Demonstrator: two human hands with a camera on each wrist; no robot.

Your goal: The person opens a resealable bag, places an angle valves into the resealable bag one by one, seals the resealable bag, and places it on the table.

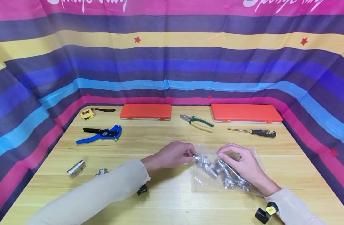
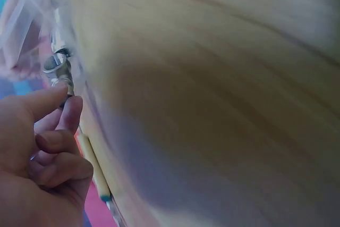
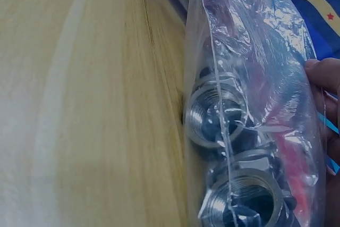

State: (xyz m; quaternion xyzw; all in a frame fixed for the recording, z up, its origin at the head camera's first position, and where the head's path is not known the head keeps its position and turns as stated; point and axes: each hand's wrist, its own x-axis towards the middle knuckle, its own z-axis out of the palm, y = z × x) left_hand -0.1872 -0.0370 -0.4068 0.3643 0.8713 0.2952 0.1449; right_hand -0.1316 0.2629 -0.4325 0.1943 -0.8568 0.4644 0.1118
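With thumb and finger, my left hand [image 1: 176, 154] pinches the end of a metal pipe fitting [image 2: 59, 70] at the left edge of a clear plastic bag [image 1: 204, 184]. My right hand [image 1: 242, 161] pinches the upper edge of that bag between thumb and fingers. Several silvery threaded fittings [image 3: 218, 115] lie inside the bag, their round openings showing through the plastic in the right wrist view. On the table to the left are a loose metal fitting [image 1: 77, 168] and a second one [image 1: 101, 172], partly hidden by the left sleeve.
Behind the hands lie pliers [image 1: 198, 122], a screwdriver [image 1: 253, 132] and two red cases, one left [image 1: 145, 111] and one right [image 1: 246, 112]. A blue wire stripper [image 1: 101, 134] and a yellow tape measure [image 1: 88, 114] lie back left. Striped cloth [image 1: 166, 65] surrounds the table.
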